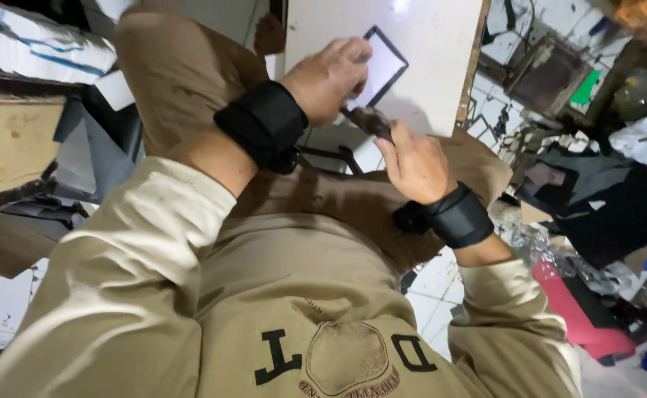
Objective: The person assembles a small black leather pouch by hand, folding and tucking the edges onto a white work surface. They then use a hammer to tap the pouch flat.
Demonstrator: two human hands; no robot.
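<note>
My left hand [331,79] rests on a large white board [419,66] that lies across my knees, its fingers pressing on a black-outlined rectangle [382,68] drawn or cut on it. My right hand [415,163] grips a dark-handled tool [367,120] whose tip meets the board just below the rectangle, close to my left fingers. Both wrists carry black straps. I wear a beige long-sleeved shirt and beige trousers.
A wooden panel [10,140] and white sacks [36,48] lie at the left. Dark bags [603,199], a red object [581,317] and crumpled plastic clutter the tiled floor at the right. A dark metal frame [548,74] stands at the back right.
</note>
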